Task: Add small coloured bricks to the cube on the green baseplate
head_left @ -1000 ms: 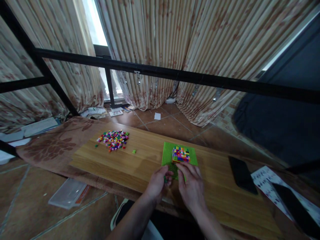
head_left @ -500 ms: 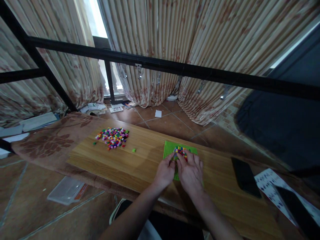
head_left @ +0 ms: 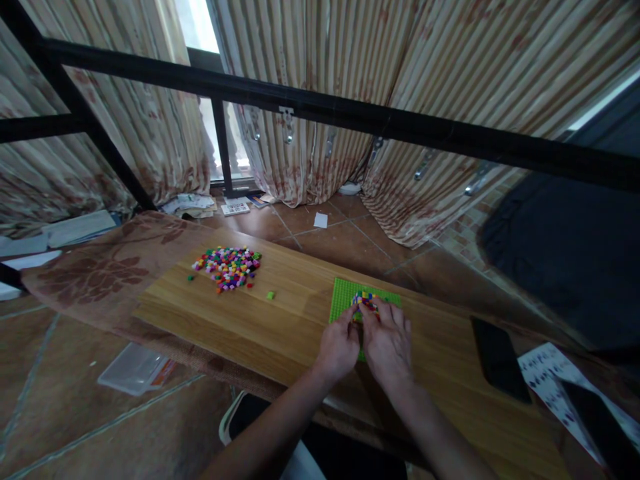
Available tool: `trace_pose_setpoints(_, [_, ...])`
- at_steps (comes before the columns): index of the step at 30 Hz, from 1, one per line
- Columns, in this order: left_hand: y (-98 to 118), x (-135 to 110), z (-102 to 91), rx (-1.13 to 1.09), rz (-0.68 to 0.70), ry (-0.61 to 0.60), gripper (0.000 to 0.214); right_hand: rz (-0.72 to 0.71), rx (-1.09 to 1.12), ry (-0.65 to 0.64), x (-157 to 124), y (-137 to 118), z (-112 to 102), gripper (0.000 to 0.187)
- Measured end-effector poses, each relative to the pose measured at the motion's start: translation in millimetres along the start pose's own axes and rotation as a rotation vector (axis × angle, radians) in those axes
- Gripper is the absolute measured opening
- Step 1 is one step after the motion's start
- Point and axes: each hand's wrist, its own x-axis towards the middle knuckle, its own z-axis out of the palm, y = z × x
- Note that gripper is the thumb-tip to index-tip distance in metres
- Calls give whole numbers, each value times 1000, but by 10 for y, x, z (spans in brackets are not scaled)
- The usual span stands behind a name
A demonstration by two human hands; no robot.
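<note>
A green studded baseplate (head_left: 343, 291) lies on the wooden board, partly covered by my hands. Near its middle is a cluster of small multicoloured toy bricks (head_left: 367, 299). My left hand (head_left: 340, 343) is closed, its fingertips pressed against the left side of that cluster. From the right, my right hand (head_left: 390, 340) bends over the same bricks, its thumb and fingers closed around their near side. My fingers hide much of the cluster, so single bricks between the fingertips cannot be made out.
A heap of loose coloured bricks (head_left: 230, 267) lies on the board (head_left: 290, 333) to the left. One lime-green brick (head_left: 271, 295) sits apart from it. A black phone-like slab (head_left: 500, 360) and a printed sheet (head_left: 550, 373) are at the right. A black metal rail (head_left: 340, 110) crosses beyond.
The camera view has shifted slightly, moving the scene a little to the right. Both hands stay on the brick cluster, with only small shifts of the fingers.
</note>
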Motion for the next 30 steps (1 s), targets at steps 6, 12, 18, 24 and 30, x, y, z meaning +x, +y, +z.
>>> trace_pose_setpoints(6, [20, -15, -12, -113, -104, 111, 33, -6, 6, 2, 33, 24, -76, 29])
trace_pose_setpoints(12, [40, -310, -167, -537, -486, 116, 31, 38, 264, 82, -301, -213, -272, 25])
trace_pose_setpoints(18, [252, -487, -222, -798, -648, 12, 41, -1, 438, -122, -552, -409, -361, 21])
trace_pose_setpoints(24, [324, -452, -190, -810, -623, -33, 43, 12, 480, -104, -494, -278, -401, 15])
trace_pose_setpoints(30, [352, -419, -211, -876, -640, -51, 44, 17, 588, -63, -526, -246, -364, 15])
